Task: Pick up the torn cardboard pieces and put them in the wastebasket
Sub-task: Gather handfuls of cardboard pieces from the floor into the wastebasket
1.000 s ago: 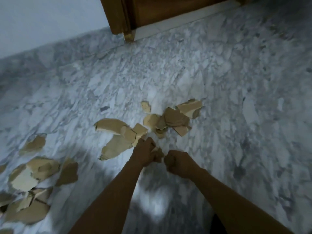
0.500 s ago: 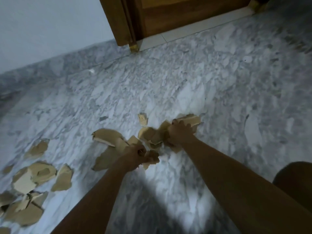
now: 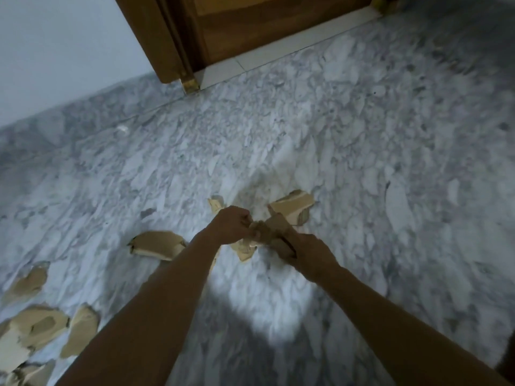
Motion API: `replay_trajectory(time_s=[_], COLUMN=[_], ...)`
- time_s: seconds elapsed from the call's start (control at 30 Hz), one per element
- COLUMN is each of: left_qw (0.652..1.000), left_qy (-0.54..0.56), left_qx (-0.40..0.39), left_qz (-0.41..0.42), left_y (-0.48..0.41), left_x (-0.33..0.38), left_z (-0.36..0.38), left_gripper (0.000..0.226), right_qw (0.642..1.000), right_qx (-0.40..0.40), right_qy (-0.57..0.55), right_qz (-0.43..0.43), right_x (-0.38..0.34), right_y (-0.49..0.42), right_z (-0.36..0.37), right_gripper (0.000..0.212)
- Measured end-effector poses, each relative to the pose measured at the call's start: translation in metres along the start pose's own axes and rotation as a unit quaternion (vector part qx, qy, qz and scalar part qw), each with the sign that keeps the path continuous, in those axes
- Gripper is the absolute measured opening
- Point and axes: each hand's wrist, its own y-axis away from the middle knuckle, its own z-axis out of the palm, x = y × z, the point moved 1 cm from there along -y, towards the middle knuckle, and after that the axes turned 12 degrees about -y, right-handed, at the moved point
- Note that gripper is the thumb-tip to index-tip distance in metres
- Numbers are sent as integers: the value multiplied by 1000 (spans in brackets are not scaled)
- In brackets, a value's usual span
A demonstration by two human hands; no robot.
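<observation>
Torn tan cardboard pieces lie scattered on a grey marble floor. My left hand (image 3: 230,225) is closed on a small bunch of scraps at the centre. My right hand (image 3: 309,250) grips a larger brown cardboard piece (image 3: 276,228) that touches the left hand's bunch. Beyond the hands lie a pale piece (image 3: 292,206) and a small scrap (image 3: 216,203). One curved piece (image 3: 156,245) rests left of my left forearm. No wastebasket is in view.
Several more cardboard pieces (image 3: 33,330) lie at the lower left. A wooden door and frame (image 3: 223,32) stand at the far side, with a white wall (image 3: 55,51) to its left. The marble floor (image 3: 390,162) stretches to the right.
My right hand has pulled back from the far pile with a cardboard piece in it. My left hand has moved forward and right to meet it. The central pile is smaller.
</observation>
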Motion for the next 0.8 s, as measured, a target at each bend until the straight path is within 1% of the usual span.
replay_trajectory(time_s=[0.07, 0.13, 0.17, 0.23, 0.27, 0.3, 0.37, 0.43, 0.5, 0.53, 0.6, 0.63, 0.7, 0.8], left_qw=[998, 993, 989, 980, 978, 977, 980, 991, 997, 997, 997, 997, 993, 981], left_qy=[-45, -100, -131, -191, -203, -206, -191, -118, -22, -4, -13, -31, -80, -179], left_qx=[-43, -48, -41, -25, -21, -20, 2, 29, 16, 5, -18, -35, -60, -45], left_qz=[25, 48, 57, 58, 52, 46, 48, 51, 69, 73, 72, 69, 61, 55], left_y=[-11, -21, -24, -28, -28, -28, -24, -15, -4, 4, 19, 28, 47, 75], left_x=[15, 26, 30, 35, 36, 36, 38, 40, 40, 39, 31, 28, 21, 14], left_z=[3, 13, 19, 30, 36, 40, 44, 41, 31, 23, 11, 6, 9, 29], left_gripper=[28, 33, 35, 33, 36, 45, 54, 54, 57, 56, 54, 52, 50, 40], right_qw=[998, 991, 987, 980, 980, 983, 985, 982, 976, 977, 986, 990, 995, 977], right_qx=[-59, -97, -108, -104, -90, -72, -47, -65, -77, -59, -5, 1, -42, -135], right_qy=[-22, -32, -18, 17, 13, -15, -92, -128, -143, -147, -120, -96, -19, 113], right_qz=[31, 82, 115, 167, 177, 170, 138, 126, 142, 140, 117, 104, 83, 122], right_x=[17, 31, 39, 54, 59, 61, 61, 57, 55, 51, 43, 34, 10, -20], right_y=[4, 9, 12, 19, 24, 28, 37, 41, 34, 25, -5, -23, -59, -91], right_z=[-15, -36, -46, -59, -61, -60, -53, -48, -58, -68, -90, -99, -108, -90], right_gripper=[42, 43, 45, 53, 57, 59, 51, 34, 26, 23, 15, 14, 14, 48])
